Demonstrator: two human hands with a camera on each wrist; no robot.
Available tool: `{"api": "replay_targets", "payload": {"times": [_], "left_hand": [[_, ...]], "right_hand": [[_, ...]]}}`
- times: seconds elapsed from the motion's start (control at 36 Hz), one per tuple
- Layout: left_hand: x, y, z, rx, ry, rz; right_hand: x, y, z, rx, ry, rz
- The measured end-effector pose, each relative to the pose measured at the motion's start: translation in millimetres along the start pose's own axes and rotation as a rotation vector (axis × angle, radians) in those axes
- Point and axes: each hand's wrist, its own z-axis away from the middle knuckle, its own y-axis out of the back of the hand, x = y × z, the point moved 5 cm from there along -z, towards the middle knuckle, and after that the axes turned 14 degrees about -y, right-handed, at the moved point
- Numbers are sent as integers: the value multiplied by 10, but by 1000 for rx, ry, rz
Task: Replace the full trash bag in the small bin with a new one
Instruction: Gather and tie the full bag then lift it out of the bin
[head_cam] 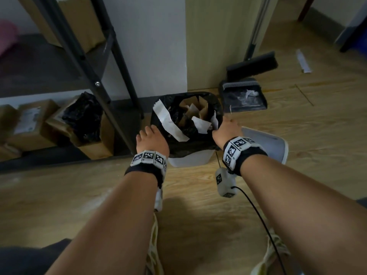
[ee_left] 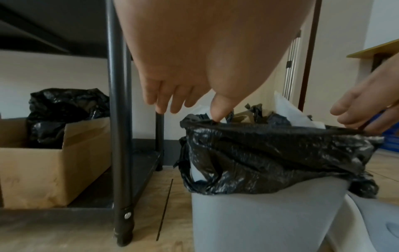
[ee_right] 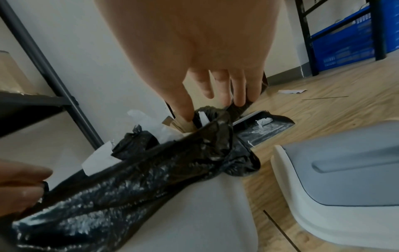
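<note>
A small pale grey bin [head_cam: 190,158] stands on the wooden floor, lined with a black trash bag [head_cam: 188,139] stuffed with white paper strips and brown cardboard. My left hand [head_cam: 153,139] is at the bag's left rim. In the left wrist view its thumb is hooked inside the rim of the bag [ee_left: 270,153] while its fingers [ee_left: 164,105] hang straight outside. My right hand [head_cam: 226,126] grips the right rim, thumb inside the bag [ee_right: 129,187] and fingers [ee_right: 237,98] outside. The near rim is pulled taut between both hands.
The bin's lid [head_cam: 264,143] lies on the floor to the right. A dustpan [head_cam: 243,96] and broom [head_cam: 252,64] sit behind the bin. A dark metal rack [head_cam: 111,76] stands left, with a cardboard box [ee_left: 54,153] holding crumpled black plastic.
</note>
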Motion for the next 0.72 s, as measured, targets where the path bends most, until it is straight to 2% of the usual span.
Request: {"api": "replay_targets", "payload": {"times": [0.14,0.36,0.47,0.64,0.72], "left_hand": [[-8,-133,-51,-68,72,4],[-17,-127,-122,-56,141,121],[-25,-135,-84,-21,172,149],[-110,-222,56,123,219,207],[-219,-340,105,118,309,292]], "right_hand": [[72,-154,-91,-36,-32,10],[103,-245,-146,-87,-85,-138],[120,-212,-87,-42,-99,-158],[207,-239,-83,-52,-86,-192],[307,-230,-113,-42,-134,-205]]}}
